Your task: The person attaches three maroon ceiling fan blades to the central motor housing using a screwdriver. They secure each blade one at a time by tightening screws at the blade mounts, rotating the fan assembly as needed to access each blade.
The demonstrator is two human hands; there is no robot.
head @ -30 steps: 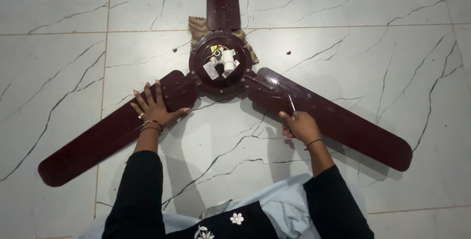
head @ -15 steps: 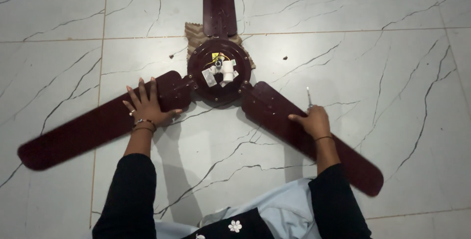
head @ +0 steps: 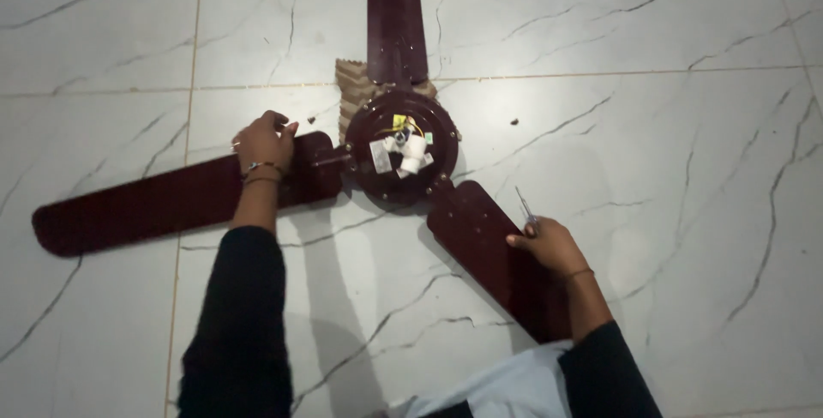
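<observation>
- Work in hand: a dark maroon ceiling fan [head: 403, 148] lies on the white marble floor [head: 651, 126], motor hub up, and is being turned to bring a blade joint within reach. This reads as a repositioning step between fastener operations.
- Fan position: hub [head: 401, 145] at frame centre; blades run toward 12, 9 and 5 o'clock. White connector parts and yellow wiring sit on the hub face. A piece of brown corrugated cardboard [head: 351, 92] lies under the hub at its 11 o'clock side.
- Left hand [head: 261, 142]: pressed down on the root of the 9 o'clock blade [head: 154, 204], fingers curled over its far edge, just beside the blade bracket.
- Right hand [head: 553, 245]: clenched around a small screwdriver [head: 525, 209], shaft pointing up toward 12 o'clock; the hand rests at the outer edge of the 5 o'clock blade [head: 489, 251].
- Next move, as a judgement: it calls for holding the fan steady with the left hand and bringing the screwdriver tip from the blade edge to a bracket screw near the hub; the screws themselves are too small to make out.
- Change from the earlier frames: the fan has rotated clockwise. The left blade has swung up from 8 toward 9 o'clock, the right blade from 4 toward 5 o'clock. The left hand has stayed on its blade root; the right hand has kept the screwdriver and moved with the blade.
</observation>
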